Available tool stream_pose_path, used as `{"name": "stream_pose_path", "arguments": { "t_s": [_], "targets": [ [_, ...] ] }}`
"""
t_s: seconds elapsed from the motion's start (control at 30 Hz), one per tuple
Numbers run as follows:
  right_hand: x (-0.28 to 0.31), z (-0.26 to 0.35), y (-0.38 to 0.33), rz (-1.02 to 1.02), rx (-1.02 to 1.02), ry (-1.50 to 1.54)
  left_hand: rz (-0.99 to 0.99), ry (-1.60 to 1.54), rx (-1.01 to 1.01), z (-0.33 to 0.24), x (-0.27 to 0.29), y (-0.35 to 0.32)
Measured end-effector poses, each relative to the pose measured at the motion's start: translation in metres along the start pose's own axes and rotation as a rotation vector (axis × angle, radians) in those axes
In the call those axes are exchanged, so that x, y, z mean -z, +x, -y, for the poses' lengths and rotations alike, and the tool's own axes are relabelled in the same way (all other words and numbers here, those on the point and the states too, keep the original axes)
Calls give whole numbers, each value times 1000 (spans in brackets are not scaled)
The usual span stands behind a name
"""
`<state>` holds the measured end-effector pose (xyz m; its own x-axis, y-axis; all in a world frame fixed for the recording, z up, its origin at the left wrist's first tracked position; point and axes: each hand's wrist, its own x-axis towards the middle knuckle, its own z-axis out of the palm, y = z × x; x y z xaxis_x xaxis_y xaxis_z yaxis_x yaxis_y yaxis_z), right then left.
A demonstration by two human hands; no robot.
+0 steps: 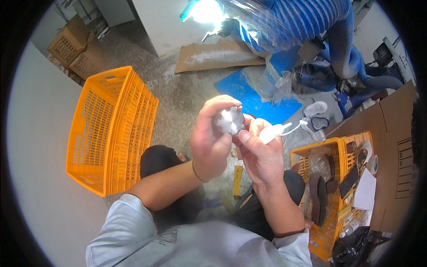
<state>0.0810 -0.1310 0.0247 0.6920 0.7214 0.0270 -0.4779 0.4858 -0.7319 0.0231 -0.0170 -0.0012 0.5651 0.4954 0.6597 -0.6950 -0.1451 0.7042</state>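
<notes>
My left hand (pixel 209 141) is closed around a round silvery metal piece (pixel 230 120), its fingers and thumb gripping the rim. A notched pattern shows around the shiny, brushed-looking face. Close beside it, my right hand (pixel 263 153) has a small white squeeze bottle (pixel 270 133) tucked in its fingers. The bottle has a thin nozzle pointing right, and its cap (pixel 303 122) dangles from a thin white strap. My right thumb and a fingertip also touch the lower right edge of the metal piece. Both hands are raised above my knees.
On the left stand nested orange crates (pixel 104 133). Another orange crate (pixel 331 153) on the right holds sanding belts (pixel 318 198) and plastic wrapping. Ahead are a bright lamp (pixel 207 11), a blue ribbed hose (pixel 307 20), a blue mat (pixel 255 95) and slippers (pixel 315 109). Cardboard (pixel 387 147) leans right.
</notes>
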Motion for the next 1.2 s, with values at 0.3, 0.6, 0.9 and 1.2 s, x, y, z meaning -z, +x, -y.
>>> {"name": "stream_pose_path", "arguments": {
  "t_s": [0.3, 0.6, 0.9, 1.2],
  "targets": [
    [3, -3, -3, -1, 22, 14, 34, -92, 53, 0, -2, -3],
    [7, -7, -3, 27, 39, 54, 27, -154, 78, 1, -3, -3],
    [-2, -1, -6, -29, -8, -14, 29, 14, 44, 3, 0, -2],
    [1, -3, -5, -25, 3, -32, 18, -103, 88, -1, -4, -2]
  ]
}}
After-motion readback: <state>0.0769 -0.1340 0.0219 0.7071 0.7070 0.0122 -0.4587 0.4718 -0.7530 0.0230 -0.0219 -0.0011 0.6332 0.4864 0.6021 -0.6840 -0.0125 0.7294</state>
